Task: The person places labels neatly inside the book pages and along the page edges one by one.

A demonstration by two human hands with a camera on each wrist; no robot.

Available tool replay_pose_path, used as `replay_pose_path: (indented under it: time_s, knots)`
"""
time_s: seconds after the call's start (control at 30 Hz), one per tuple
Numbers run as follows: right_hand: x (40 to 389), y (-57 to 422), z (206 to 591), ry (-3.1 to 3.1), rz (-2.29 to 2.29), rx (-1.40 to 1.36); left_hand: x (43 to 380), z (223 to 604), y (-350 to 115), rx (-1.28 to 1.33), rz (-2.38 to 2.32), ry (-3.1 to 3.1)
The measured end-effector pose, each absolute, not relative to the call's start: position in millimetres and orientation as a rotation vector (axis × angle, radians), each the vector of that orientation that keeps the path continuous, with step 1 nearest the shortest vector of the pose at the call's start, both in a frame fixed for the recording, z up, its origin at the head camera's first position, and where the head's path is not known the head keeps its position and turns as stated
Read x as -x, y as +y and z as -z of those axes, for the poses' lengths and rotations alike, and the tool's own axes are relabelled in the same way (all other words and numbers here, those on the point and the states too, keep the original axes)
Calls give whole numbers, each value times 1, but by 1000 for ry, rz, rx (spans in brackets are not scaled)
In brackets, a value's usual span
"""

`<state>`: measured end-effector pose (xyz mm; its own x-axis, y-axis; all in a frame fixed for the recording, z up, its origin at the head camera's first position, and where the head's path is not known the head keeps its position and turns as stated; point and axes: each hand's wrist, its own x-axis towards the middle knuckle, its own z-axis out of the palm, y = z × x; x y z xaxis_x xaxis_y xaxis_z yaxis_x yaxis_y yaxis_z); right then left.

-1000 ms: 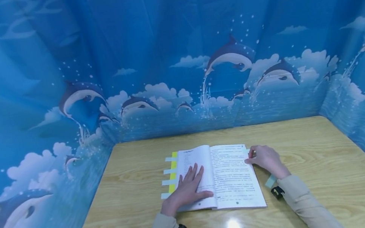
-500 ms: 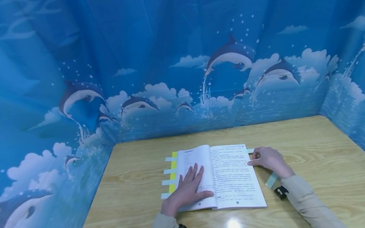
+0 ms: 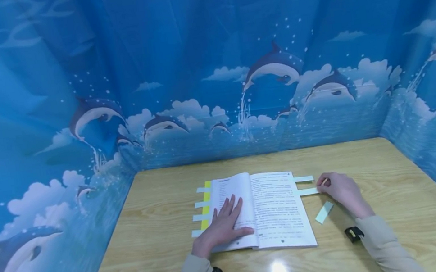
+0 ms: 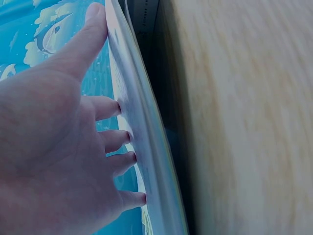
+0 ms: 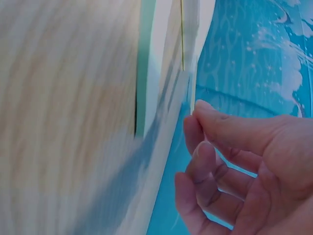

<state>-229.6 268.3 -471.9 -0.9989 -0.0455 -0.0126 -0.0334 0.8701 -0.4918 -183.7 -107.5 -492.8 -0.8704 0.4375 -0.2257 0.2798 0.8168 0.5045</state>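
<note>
An open book (image 3: 278,210) with printed pages lies on the table. My left hand (image 3: 225,223), fingers spread, presses on its left page; in the left wrist view the fingertips of that hand (image 4: 54,142) meet the paper. Two pale green paper strips stick out from the book's right edge, an upper strip (image 3: 304,179) and a lower strip (image 3: 308,191). My right hand (image 3: 341,191) pinches the outer end of the lower strip between thumb and index finger. From the right wrist, the hand (image 5: 234,156) shows its other fingers curled below the pinch.
A loose pale green strip (image 3: 324,212) lies on the wooden table (image 3: 369,167), just right of the book; it also shows as a green strip (image 5: 143,68) from the right wrist. Several similar tabs (image 3: 200,217) project from the book's left side. A blue dolphin-print curtain (image 3: 209,64) surrounds the table.
My right hand has slid rightward from the page edge, uncovering both strips on that side and the loose strip below. My left hand has stayed in place on the page.
</note>
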Motion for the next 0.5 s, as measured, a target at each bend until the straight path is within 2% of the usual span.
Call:
replay_pose_path:
  time_s: [0.5]
  knots:
    - [180,278,463,3117,754,212,184,493,-107,-533,-679,2660]
